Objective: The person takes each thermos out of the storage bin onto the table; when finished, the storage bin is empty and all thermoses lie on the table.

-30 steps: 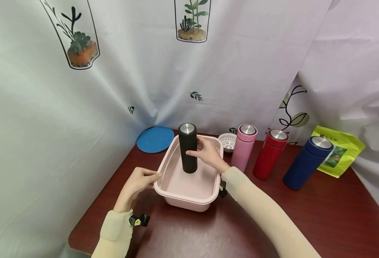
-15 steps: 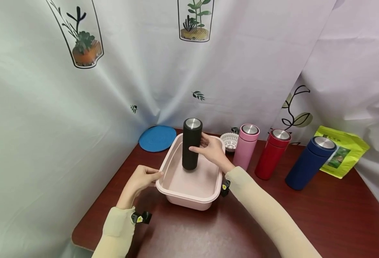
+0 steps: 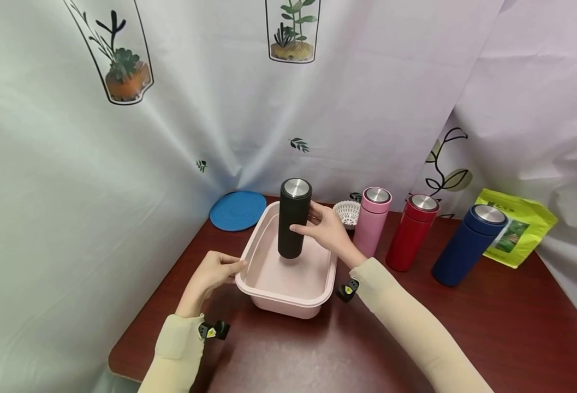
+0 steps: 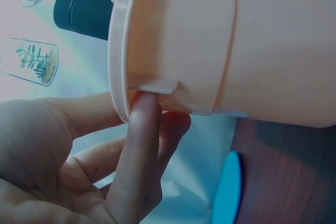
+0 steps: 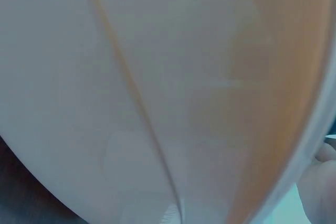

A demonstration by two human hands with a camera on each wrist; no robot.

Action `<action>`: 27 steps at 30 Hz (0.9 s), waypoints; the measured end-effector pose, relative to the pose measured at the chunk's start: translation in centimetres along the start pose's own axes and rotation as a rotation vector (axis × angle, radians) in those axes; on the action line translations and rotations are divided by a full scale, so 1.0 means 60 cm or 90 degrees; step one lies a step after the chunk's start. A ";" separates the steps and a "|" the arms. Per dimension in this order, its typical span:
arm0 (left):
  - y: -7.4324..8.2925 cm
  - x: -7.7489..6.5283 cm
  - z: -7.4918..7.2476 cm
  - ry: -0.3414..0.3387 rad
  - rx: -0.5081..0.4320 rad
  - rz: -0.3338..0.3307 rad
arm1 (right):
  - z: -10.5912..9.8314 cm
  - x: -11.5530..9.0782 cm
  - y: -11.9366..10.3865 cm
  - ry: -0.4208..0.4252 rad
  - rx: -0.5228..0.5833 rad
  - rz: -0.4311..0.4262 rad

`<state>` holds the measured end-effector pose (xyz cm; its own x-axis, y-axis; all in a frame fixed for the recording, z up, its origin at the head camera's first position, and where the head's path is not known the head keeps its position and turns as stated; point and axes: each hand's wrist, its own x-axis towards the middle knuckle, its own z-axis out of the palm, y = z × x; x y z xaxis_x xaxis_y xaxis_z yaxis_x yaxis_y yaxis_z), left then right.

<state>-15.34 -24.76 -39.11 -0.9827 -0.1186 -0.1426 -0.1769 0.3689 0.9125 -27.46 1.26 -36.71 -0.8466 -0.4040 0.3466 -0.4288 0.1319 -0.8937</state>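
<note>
My right hand (image 3: 328, 230) grips a black thermos bottle (image 3: 291, 215) with a silver lid top. The bottle stands nearly upright within the walls of a pale pink plastic basin (image 3: 288, 308), its base low over the floor. At the basin's left side, my left hand (image 3: 214, 271) pinches the rim. In the left wrist view, the fingers (image 4: 137, 156) curl under the basin's lip, and the bottle's dark top shows past the rim. The basin's outer wall fills most of the right wrist view, with only part of the right hand at the edge.
Right of the basin stand a pink bottle (image 3: 370, 224), a red bottle (image 3: 411, 234) and a blue bottle (image 3: 467, 245). Behind them lie a white woven basket (image 3: 347, 213) and a yellow-green bag (image 3: 519, 226). A blue round mat (image 3: 237, 210) lies at the table's back left, near the curtain.
The black thermos bottle has risen slightly and shifted right in my right hand's grip. My left hand stays on the basin rim.
</note>
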 end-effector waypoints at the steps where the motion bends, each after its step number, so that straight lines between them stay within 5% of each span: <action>1: 0.000 0.000 0.000 -0.002 -0.001 -0.001 | -0.001 -0.003 -0.002 0.002 -0.002 0.000; 12: 0.004 0.001 0.000 0.004 0.005 -0.014 | -0.012 -0.027 -0.026 0.040 0.004 0.033; 27: 0.002 0.003 -0.001 -0.004 0.005 -0.012 | -0.048 -0.070 -0.075 0.083 -0.012 -0.037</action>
<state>-15.52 -24.76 -38.98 -0.9796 -0.1196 -0.1616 -0.1952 0.3733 0.9069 -22.88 4.99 -33.33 -0.8536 -0.2899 0.4328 -0.4829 0.1290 -0.8661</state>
